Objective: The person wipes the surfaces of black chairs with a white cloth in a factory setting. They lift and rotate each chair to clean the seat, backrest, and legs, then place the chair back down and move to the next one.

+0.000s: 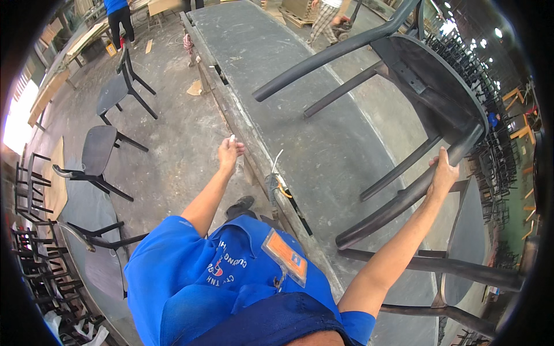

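Observation:
A dark chair (424, 86) lies tipped over on the long grey-topped table (277, 86), its legs pointing left and its seat underside showing. My right hand (444, 176) is closed around one thick leg of it, near the seat. Off the table's left edge, my left hand (229, 154) is held up with its fingers curled together. A small white bit (232, 138) shows at those fingertips, too small to name. Below my right forearm, a second dark chair (467, 254) also lies on its side, its legs reaching across the table.
A power tool with a cord (271, 184) hangs at the table's near edge, by my body. On the floor to the left stand a dark chair (112, 92) and another chair (99, 150). Many chair frames are stacked along both sides. Two people work farther off.

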Demonstrator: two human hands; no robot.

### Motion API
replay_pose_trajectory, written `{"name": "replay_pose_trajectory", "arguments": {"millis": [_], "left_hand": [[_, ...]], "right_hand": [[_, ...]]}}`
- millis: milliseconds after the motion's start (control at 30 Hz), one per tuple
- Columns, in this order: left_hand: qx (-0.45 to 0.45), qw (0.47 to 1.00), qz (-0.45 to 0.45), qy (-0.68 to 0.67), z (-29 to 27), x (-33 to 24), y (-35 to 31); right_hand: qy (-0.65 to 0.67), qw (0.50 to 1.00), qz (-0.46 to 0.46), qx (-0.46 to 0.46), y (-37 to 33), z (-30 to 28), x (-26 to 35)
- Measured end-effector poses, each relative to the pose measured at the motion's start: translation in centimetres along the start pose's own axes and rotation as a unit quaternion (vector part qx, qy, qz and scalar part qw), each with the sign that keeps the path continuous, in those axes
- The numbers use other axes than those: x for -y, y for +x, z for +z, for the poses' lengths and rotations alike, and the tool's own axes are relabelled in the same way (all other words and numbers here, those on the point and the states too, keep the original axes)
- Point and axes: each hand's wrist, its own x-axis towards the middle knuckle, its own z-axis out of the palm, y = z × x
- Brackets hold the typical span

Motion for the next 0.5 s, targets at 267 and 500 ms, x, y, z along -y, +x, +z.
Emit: {"name": "replay_pose_trajectory", "arguments": {"millis": [267,500], "left_hand": [[-0.049,0.991,0.052,0.117,-3.5,-0.7,-0.9],[-0.017,0.97,0.22,0.105,2.5,-7.1,2.3]], "right_hand": [[0.012,1.0,-0.018,-0.002,-1.9,0.1,0.1],[0.028,0.999,-0.017,-0.004,-4.4,0.5,1.2]]}}
